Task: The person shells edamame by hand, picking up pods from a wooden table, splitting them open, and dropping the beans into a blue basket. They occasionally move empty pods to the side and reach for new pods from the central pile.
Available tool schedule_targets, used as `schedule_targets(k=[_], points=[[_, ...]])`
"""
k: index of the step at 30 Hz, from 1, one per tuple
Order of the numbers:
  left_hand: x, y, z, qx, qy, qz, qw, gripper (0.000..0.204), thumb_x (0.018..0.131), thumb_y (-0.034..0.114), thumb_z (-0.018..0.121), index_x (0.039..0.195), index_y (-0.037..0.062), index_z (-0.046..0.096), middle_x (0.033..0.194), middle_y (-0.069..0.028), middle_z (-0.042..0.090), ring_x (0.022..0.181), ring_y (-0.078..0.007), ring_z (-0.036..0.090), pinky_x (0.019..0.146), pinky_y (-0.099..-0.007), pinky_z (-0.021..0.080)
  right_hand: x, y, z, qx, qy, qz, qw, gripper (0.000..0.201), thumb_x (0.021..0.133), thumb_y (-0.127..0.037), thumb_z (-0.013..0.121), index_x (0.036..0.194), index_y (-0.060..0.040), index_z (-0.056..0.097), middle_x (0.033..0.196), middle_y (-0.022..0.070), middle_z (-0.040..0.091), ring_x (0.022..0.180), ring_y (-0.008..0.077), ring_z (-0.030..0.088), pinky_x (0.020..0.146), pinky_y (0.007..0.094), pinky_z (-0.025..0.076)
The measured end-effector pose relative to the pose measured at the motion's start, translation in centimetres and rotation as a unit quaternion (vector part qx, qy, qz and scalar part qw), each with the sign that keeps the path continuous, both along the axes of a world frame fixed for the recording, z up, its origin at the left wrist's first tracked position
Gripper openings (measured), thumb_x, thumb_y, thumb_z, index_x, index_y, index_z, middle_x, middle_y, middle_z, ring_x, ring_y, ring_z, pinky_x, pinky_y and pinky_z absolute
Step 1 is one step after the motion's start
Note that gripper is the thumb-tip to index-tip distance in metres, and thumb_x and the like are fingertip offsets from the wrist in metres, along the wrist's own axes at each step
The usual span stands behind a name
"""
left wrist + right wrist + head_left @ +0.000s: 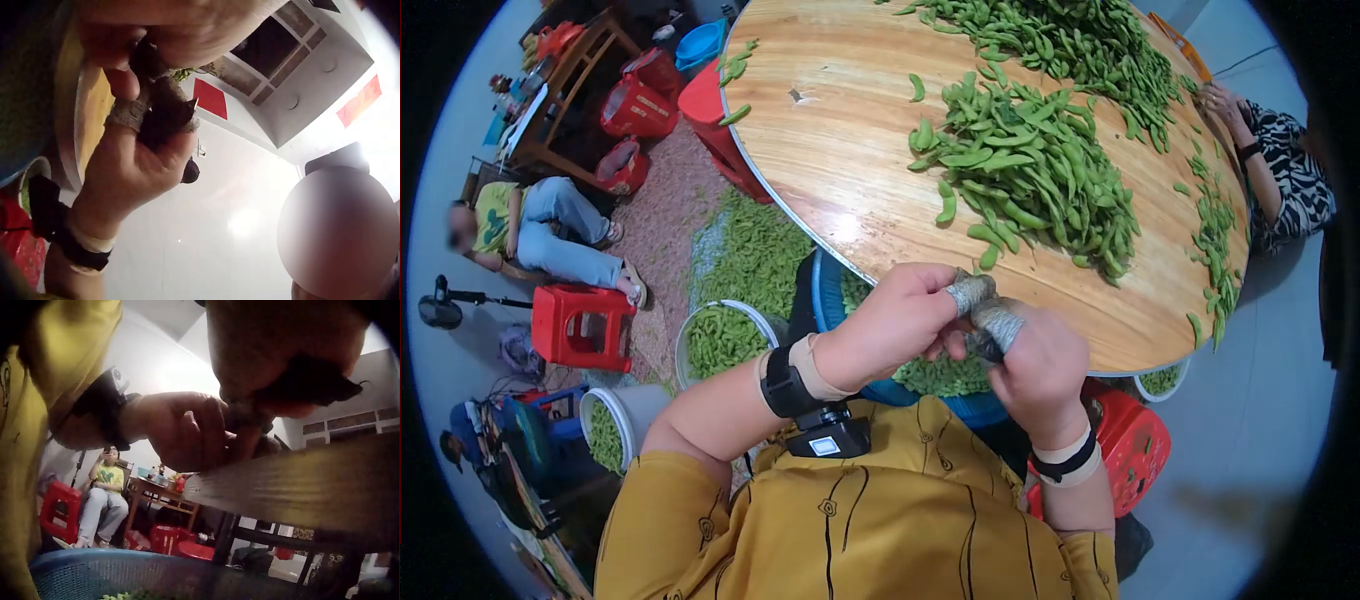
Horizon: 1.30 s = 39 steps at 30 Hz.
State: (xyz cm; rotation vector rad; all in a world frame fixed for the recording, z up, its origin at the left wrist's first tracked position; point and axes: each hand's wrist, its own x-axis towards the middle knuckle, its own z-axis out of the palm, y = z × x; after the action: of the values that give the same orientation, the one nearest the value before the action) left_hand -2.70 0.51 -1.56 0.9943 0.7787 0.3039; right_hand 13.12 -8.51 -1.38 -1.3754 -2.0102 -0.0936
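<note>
Both hands meet just off the round table's near edge in the head view. The left hand (890,325) has grey tape (972,292) round a digit and pinches at a dark wrap (984,346) between the hands. Curled fingers of the right hand (1045,375), also banded with grey tape, grip the same dark piece. In the left wrist view the dark wrap (165,122) sits between the right thumb and fingers. Its ragged end sticks out below the right hand (281,344) in the right wrist view. I cannot tell whether it is tape or a finger cover.
Piles of green soybean pods (1030,165) lie on the wooden table (830,120). Below the hands stands a blue basket (830,290) with pale green beans. A bucket of pods (725,340) and a red stool (580,325) are at left. Two other people sit nearby.
</note>
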Motion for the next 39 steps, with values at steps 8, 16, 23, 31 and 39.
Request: schedule_targets(k=[8, 16, 23, 31, 39], points=[[0.1, -0.6, -0.1, 0.207, 0.049, -0.032, 0.977, 0.021, 0.092, 0.005, 0.044, 0.106, 0.0033, 0.060, 0.077, -0.0009, 0.061, 0.061, -0.0028, 0.047, 0.052, -0.0191, 0.036, -0.1, -1.8, 0.9, -0.290, 0.435, -0.086, 0.848, 0.039, 0.082, 0.000, 0.059, 0.120, 0.0018, 0.051, 0.087, 0.0101, 0.066, 0.072, 0.0172, 0.063, 0.066, 0.0288, 0.050], [-0.2, -0.9, 0.1, 0.374, 0.029, -0.078, 0.924, 0.014, 0.089, 0.004, 0.049, 0.093, 0.0017, 0.062, 0.081, -0.0093, 0.064, 0.071, -0.0170, 0.060, 0.065, -0.0308, 0.048, 0.2, -2.1, 1.6, -0.357, 0.483, -0.041, 0.799, 0.044, 0.083, 0.003, 0.051, 0.126, 0.0025, 0.049, 0.089, 0.0066, 0.065, 0.078, 0.0130, 0.062, 0.071, 0.0259, 0.050], [-0.2, -1.3, -0.3, 0.641, 0.053, -0.060, 0.763, 0.010, 0.084, 0.004, 0.054, 0.091, 0.0016, 0.060, 0.072, -0.0162, 0.055, 0.063, -0.0305, 0.057, 0.058, -0.0351, 0.046, 1.1, -2.4, 1.7, -0.410, 0.609, 0.009, 0.679, 0.043, 0.087, -0.001, 0.047, 0.130, -0.0025, 0.048, 0.086, 0.0018, 0.061, 0.056, 0.0030, 0.046, 0.049, 0.0173, 0.039], [-1.0, -1.0, -0.3, -0.265, -0.202, -0.077, 0.940, 0.021, 0.100, 0.018, 0.043, 0.101, 0.0016, 0.056, 0.064, 0.0013, 0.042, 0.042, -0.0063, 0.032, 0.040, -0.0223, 0.025, 0.5, -3.0, 0.5, -0.410, 0.699, 0.049, 0.584, 0.040, 0.088, -0.003, 0.053, 0.128, -0.0059, 0.053, 0.082, 0.0013, 0.061, 0.059, 0.0048, 0.052, 0.052, 0.0188, 0.043], [-0.5, -1.7, -1.3, -0.173, -0.114, -0.080, 0.975, 0.022, 0.098, 0.023, 0.048, 0.095, 0.0035, 0.056, 0.061, 0.0015, 0.042, 0.048, -0.0073, 0.036, 0.044, -0.0219, 0.027, 0.0, -3.0, -1.6, -0.264, 0.473, -0.032, 0.840, 0.031, 0.080, -0.003, 0.066, 0.111, -0.0026, 0.061, 0.088, 0.0048, 0.066, 0.079, 0.0084, 0.060, 0.072, 0.0245, 0.050]])
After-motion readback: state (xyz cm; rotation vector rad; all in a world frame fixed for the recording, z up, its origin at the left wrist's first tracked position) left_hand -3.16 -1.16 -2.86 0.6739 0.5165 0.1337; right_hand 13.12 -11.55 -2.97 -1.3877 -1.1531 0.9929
